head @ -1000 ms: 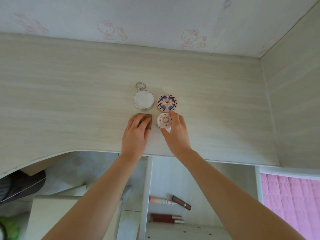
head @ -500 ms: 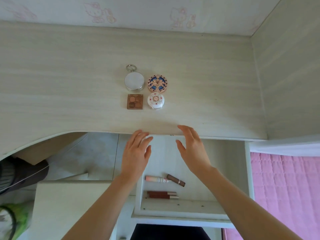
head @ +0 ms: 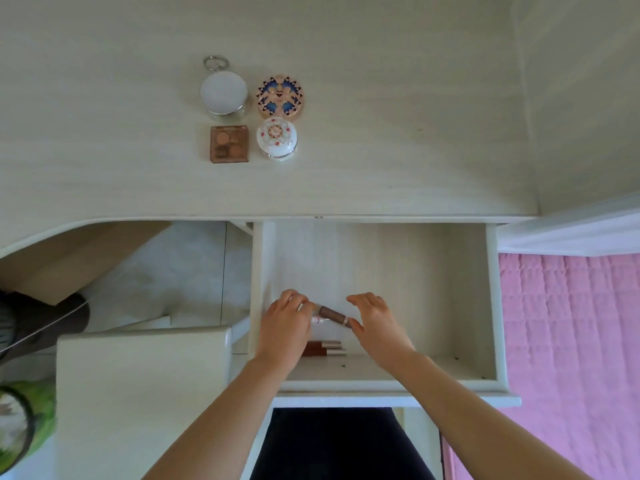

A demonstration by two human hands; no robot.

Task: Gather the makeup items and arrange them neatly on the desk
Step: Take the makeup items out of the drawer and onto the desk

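Low in the frame, inside the open drawer (head: 464, 306), the brown tube (head: 333, 314) is being reached: left hand (head: 284, 323) curled over a partly hidden item, right hand (head: 375, 323) spread beside it. A firm pinch is called for next, then a lift to the tabletop (head: 104, 133).

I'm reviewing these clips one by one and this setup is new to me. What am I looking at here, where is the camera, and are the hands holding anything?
There is no machine: a person works with bare hands, and the single camera sits on their head, looking down. That is why both arms enter from the bottom.

On the desk four makeup items form a neat square: a white round case with a ring, a patterned compact, a brown palette and a small white jar.

Below is an open drawer. The left hand and right hand reach into it around a brown tube. Whether either grips it yet cannot be told. Two more tubes lie nearer the drawer front.
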